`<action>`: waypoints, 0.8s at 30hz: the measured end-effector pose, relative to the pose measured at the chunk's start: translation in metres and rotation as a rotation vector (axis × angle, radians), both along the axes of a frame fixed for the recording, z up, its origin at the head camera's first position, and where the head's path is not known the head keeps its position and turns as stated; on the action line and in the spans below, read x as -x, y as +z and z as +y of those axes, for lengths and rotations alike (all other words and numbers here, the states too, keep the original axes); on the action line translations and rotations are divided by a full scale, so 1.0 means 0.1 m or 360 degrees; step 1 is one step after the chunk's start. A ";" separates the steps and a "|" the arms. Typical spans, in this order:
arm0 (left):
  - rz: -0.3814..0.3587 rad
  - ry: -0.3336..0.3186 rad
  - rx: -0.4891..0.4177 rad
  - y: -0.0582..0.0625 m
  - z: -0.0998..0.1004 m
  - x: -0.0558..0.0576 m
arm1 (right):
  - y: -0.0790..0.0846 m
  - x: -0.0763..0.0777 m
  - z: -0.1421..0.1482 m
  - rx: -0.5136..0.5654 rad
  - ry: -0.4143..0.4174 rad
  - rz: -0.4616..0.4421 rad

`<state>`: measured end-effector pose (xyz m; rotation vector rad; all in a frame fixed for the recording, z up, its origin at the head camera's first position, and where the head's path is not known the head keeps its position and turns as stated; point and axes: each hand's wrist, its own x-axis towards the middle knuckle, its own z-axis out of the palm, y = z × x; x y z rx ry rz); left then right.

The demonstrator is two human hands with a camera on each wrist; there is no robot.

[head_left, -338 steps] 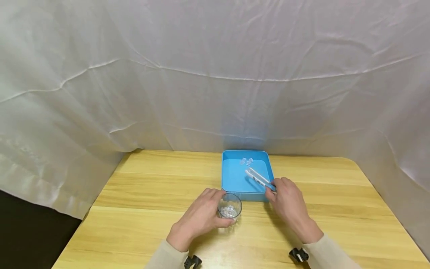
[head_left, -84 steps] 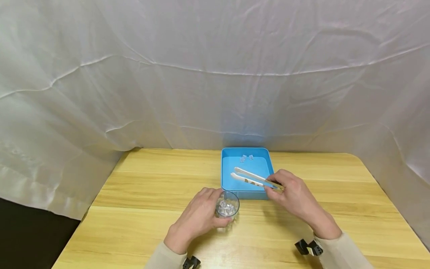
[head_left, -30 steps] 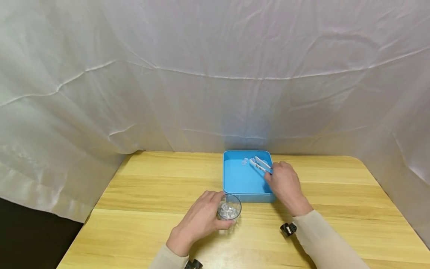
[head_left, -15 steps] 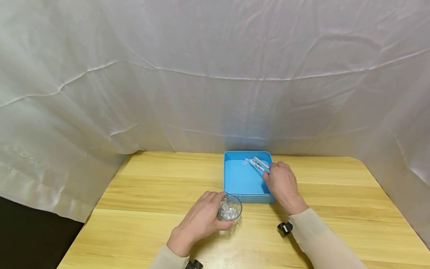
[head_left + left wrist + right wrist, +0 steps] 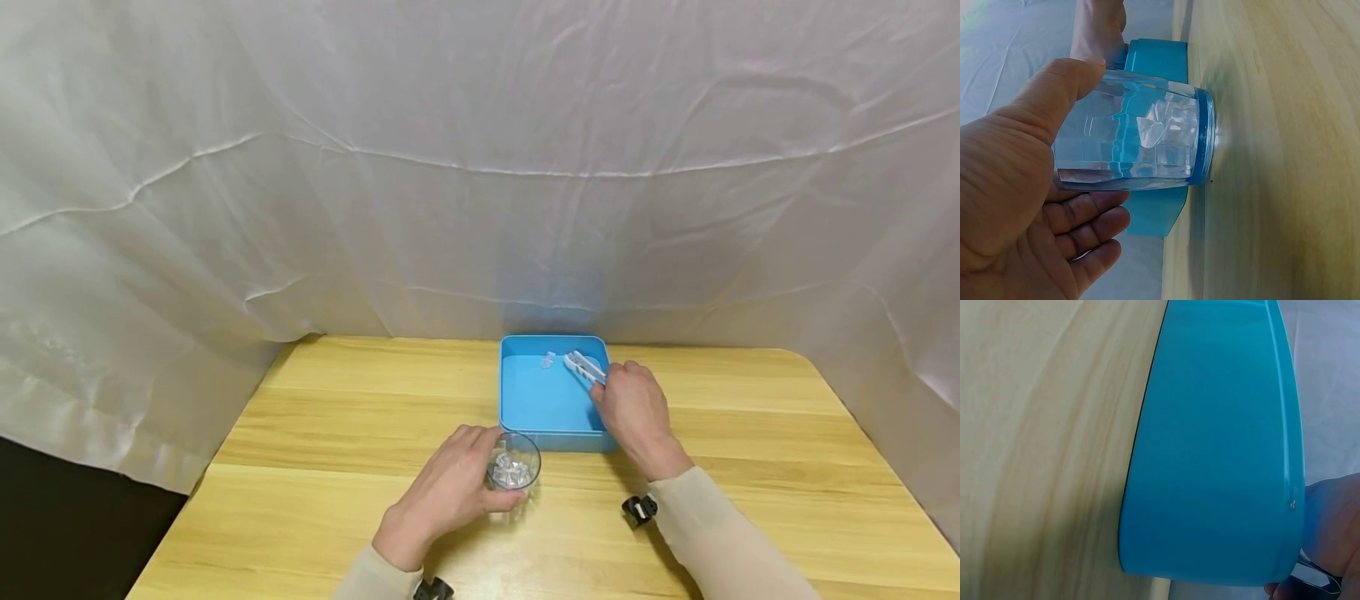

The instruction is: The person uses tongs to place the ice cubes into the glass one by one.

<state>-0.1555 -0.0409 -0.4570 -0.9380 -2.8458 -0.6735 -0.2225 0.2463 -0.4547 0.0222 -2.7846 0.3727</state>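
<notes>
My left hand holds a clear drinking glass between thumb and fingers; it stands upright on the table. Several clear ice-like cubes lie at its bottom. Just behind the glass is a shallow blue tray. My right hand grips white tongs over the tray's right side, their tips low near the back right. Whether a cube sits between those tips is too small to tell. Left of them lie a few loose clear cubes. In the right wrist view the tray wall hides most of the tongs.
The wooden table runs under everything. A pale cloth curtain hangs behind and at both sides, close behind the tray. Black wrist cameras sit at both cuffs.
Compared with the oldest frame, the glass holds more cubes and the tray fewer. Since half a second ago the tongs have shifted slightly right and their arms look closer together. The left hand has stayed.
</notes>
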 end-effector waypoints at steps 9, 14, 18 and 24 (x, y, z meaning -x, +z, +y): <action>-0.0006 0.0004 -0.0005 0.00 0.00 0.00 | -0.01 0.03 -0.02 0.0008 -0.0002 -0.0018; -0.0005 0.0005 -0.0008 0.00 0.00 0.01 | -0.02 0.03 -0.01 0.0010 0.0015 -0.0008; -0.0004 0.0001 -0.0010 0.00 0.00 0.01 | -0.03 -0.03 0.02 0.0028 0.0024 -0.0011; -0.0017 0.0002 0.0000 0.00 0.00 0.00 | -0.03 -0.16 0.04 0.0064 0.0068 0.0072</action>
